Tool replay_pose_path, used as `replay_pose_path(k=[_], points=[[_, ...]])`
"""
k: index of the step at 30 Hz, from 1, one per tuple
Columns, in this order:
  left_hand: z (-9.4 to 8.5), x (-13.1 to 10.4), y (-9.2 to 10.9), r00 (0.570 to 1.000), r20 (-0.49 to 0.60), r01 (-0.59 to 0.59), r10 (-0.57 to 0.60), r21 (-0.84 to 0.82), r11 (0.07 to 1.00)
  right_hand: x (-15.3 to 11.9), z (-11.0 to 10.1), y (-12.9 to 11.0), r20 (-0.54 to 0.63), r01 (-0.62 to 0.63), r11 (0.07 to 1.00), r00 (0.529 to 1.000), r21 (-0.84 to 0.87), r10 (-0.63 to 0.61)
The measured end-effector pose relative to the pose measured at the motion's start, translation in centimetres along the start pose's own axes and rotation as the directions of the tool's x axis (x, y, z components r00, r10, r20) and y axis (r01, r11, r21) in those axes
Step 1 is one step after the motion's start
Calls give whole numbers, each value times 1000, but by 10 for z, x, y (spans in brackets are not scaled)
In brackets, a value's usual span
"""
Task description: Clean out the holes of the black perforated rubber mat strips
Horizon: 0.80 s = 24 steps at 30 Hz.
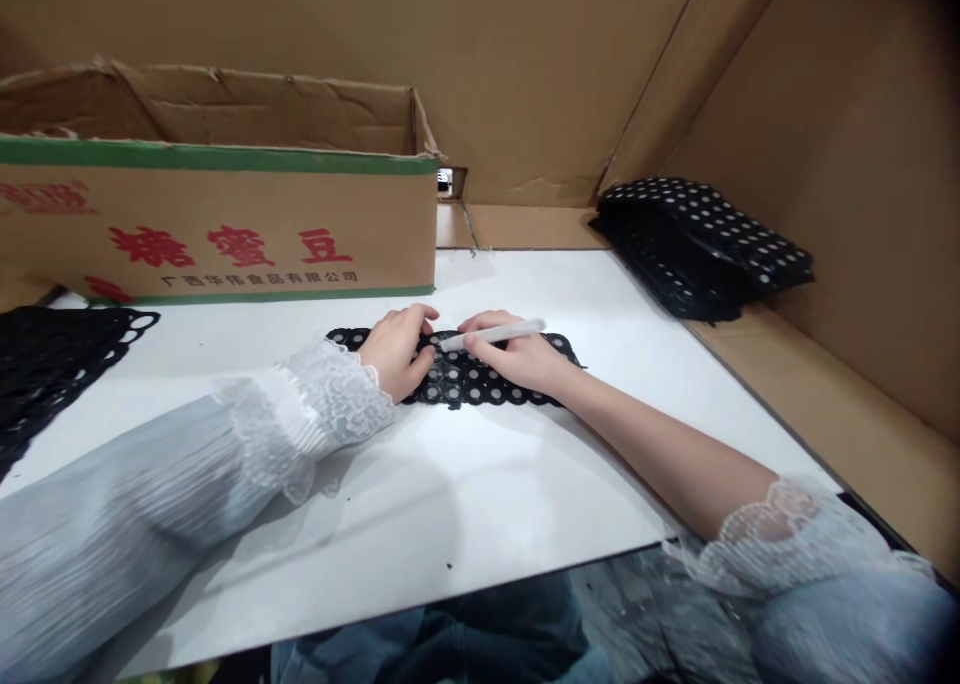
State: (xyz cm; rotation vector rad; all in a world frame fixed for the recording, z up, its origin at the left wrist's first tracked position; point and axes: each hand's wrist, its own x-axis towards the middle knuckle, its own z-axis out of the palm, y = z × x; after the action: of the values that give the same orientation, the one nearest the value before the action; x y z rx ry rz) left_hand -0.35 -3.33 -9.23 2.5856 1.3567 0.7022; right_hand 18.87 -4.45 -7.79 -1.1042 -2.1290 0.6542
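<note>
A black sheet with rows of pale round dots and a scalloped edge (pixel 495 382) lies flat on the white table in front of me. My left hand (pixel 399 352) rests on the left part of this sheet, palm down, with its fingers apart. In my right hand (pixel 517 352) is a slim white pen-like tool (pixel 504 332), gripped between thumb and fingers. Its tip points left and touches or nearly touches the sheet close to my left thumb. The right hand covers part of the sheet's upper right side.
A cardboard box with red lettering (pixel 285 219) stands at the back left. Black sheets full of round holes (pixel 56 369) lie at the left edge. More black dotted sheets (pixel 697 239) are stacked at the back right. Cardboard walls (pixel 540 74) enclose the white table (pixel 360 534).
</note>
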Motion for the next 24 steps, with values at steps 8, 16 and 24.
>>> replay_pose_path(k=[8, 16, 24], points=[[2, -1, 3, 998, -49, 40, -36, 88, 995, 2, -2, 1, -14, -50, 999, 999, 13, 51], [-6, 4, -1, 991, 80, 118, -108, -133, 984, -1, -4, -6, 1, -10, 997, 1000, 73, 10], [-2, 9, -6, 994, 99, 46, -50, 37, 998, -1, 3, -11, -81, -27, 999, 996, 19, 28]])
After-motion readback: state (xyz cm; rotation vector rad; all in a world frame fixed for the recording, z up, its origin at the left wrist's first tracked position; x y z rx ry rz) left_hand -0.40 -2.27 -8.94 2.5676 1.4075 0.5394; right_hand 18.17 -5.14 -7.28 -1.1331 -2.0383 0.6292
